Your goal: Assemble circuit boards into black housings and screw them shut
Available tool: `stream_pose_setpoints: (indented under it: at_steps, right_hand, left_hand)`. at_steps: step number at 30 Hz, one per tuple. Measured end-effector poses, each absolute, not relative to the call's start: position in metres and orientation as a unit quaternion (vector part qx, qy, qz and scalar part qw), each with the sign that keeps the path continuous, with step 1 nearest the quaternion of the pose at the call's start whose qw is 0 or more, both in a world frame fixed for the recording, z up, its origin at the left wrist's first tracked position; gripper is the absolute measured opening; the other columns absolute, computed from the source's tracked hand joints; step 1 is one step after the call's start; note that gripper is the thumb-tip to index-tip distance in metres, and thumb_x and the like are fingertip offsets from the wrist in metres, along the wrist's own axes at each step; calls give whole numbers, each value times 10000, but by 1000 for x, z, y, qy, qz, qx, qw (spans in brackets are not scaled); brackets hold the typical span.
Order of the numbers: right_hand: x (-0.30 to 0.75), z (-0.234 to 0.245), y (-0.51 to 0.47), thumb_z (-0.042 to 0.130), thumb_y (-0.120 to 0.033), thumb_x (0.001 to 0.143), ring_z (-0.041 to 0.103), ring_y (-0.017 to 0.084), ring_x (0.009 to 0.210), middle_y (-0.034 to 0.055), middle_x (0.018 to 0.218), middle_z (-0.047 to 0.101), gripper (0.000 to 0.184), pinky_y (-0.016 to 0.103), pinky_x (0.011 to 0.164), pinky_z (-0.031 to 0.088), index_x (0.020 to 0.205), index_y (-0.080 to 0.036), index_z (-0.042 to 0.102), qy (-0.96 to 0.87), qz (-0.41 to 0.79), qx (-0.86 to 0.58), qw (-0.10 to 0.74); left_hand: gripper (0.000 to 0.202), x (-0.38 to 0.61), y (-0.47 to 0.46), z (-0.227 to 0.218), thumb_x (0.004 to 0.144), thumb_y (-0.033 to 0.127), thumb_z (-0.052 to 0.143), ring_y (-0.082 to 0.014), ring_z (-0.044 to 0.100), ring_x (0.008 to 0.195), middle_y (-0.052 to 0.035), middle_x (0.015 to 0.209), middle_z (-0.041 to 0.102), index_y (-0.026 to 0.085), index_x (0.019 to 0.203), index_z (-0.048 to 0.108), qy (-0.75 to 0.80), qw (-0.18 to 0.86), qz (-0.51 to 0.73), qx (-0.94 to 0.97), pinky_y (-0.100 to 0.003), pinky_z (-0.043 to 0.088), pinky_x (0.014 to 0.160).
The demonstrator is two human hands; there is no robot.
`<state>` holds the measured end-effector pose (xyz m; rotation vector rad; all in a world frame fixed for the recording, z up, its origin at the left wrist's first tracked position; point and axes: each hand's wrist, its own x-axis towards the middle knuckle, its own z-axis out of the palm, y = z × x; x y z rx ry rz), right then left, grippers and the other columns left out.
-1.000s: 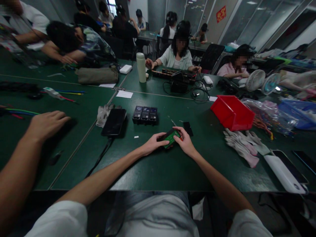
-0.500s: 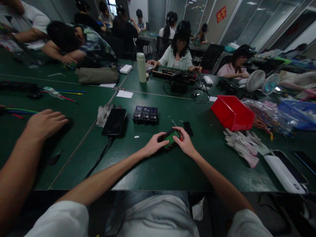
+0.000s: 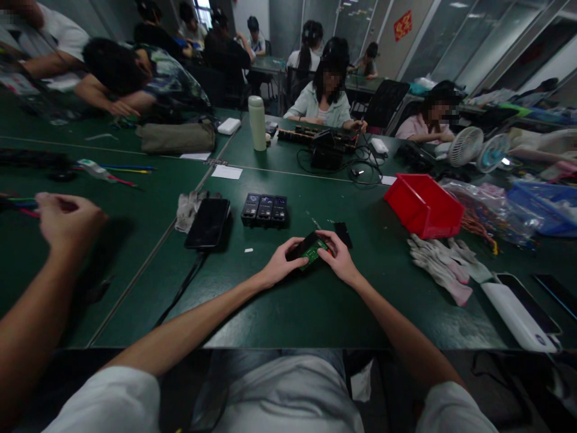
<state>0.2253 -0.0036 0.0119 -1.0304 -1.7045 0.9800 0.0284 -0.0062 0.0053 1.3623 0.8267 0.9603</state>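
Note:
Just above the green table [image 3: 252, 300], both my hands grip a green circuit board [image 3: 314, 256] with a black part [image 3: 307, 242] along its far side. My left hand [image 3: 282, 263] is closed on its left end, thumb on the board. From the right, my right hand [image 3: 339, 260] pinches the other end, where a bit of orange shows by the fingers. The fingers underneath are hidden. A flat black piece [image 3: 343, 235] lies just beyond my right hand. Three joined black modules [image 3: 265, 210] stand further left, with a small white scrap [image 3: 249, 250] nearer me.
To the left lie a black phone [image 3: 207, 222] with a cable and a glove [image 3: 187, 210]. A co-worker's hand [image 3: 70, 222] is by coloured wires at far left. On the right are a red bin [image 3: 424, 207], gloves [image 3: 442, 264] and a white power bank [image 3: 518, 316].
The circuit board has tilted slightly in my hands, showing more of the black part. At left, the co-worker's hand has moved left and curled at the wires.

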Motion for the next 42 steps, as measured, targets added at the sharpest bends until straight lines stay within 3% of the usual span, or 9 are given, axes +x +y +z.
stream_pose_setpoints:
  at_steps: [11, 17, 25, 34, 42]
  right_hand:
    - [234, 16, 2, 675, -479, 775, 588, 228, 1083, 57, 1120, 608, 450, 387, 942, 493, 1149, -238, 612, -682, 418, -418, 432]
    - [239, 12, 4, 638, -479, 800, 635, 212, 897, 64, 1005, 647, 395, 355, 781, 544, 1074, -195, 632, -667, 412, -452, 426]
    - [240, 11, 4, 602, -465, 831, 622, 193, 812, 52, 917, 647, 333, 298, 684, 515, 1008, -185, 634, -654, 402, -484, 420]
    - [239, 12, 5, 576, -452, 850, 596, 217, 961, 57, 1058, 633, 368, 347, 825, 494, 1128, -214, 608, -681, 395, -455, 416]
    - [240, 5, 8, 602, -432, 835, 607, 207, 909, 56, 992, 647, 323, 332, 781, 497, 1058, -201, 635, -654, 402, -471, 434]
  left_hand:
    - [540, 27, -6, 0, 718, 339, 724, -224, 584, 1060, -87, 1133, 628, 162, 1189, 527, 349, 547, 412, 640, -361, 426, 962]
    - [603, 27, -3, -2, 689, 342, 752, -229, 563, 1106, -97, 1190, 598, 158, 1214, 518, 344, 546, 398, 652, -369, 416, 992]
    - [659, 26, 0, -5, 677, 333, 766, -246, 557, 1146, -105, 1254, 596, 158, 1264, 523, 345, 599, 374, 618, -401, 400, 1021]
    - [644, 26, 0, -3, 672, 322, 773, -237, 578, 1105, -111, 1244, 608, 152, 1250, 546, 338, 652, 372, 568, -391, 406, 994]
    - [619, 26, 1, -1, 677, 323, 772, -212, 612, 1016, -118, 1209, 623, 143, 1232, 564, 333, 675, 359, 552, -353, 443, 920]
